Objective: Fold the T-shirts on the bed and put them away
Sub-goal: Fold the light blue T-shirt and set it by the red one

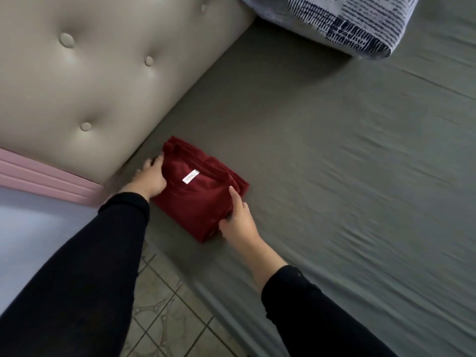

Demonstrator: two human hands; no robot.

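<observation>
A dark red T-shirt (198,194), folded into a compact rectangle with its white neck label facing up, lies on the grey-green bed sheet (334,176) near the bed's corner by the headboard. My left hand (152,180) grips the shirt's left edge, fingers curled under the fabric. On the opposite side, my right hand (238,219) holds the near right edge, thumb on top of the cloth. Both arms wear black sleeves. No other T-shirt is in view.
A beige tufted headboard (90,73) rises at the left of the bed. A navy-and-white patterned pillow (347,19) lies at the top. Tiled floor (164,305) shows below the mattress edge, and a pink ledge (46,179) sits beside the headboard.
</observation>
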